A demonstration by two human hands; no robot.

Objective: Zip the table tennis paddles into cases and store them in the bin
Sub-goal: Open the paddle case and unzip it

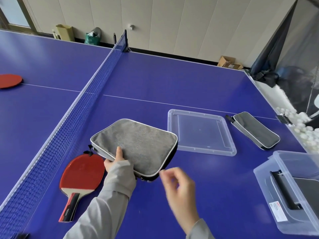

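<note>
- Beside the net (86, 107), the grey case (136, 145) is tilted up off the table; the left hand (114, 161) pinches its near edge.
- Right hand (179, 185) hovers by the case's near corner, blurred, fingers loosely curled, holding nothing.
- A red paddle (81, 173) lies between net and case, touching it.
- Lid (202, 149), second case (255, 130) and bin (283, 192) lie farther from the net.
- Best to hold the opening wide before sliding the paddle in.

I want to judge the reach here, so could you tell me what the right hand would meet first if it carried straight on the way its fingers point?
Probably the near corner of the grey case; the right hand is blurred, so depth is unsure.
</note>
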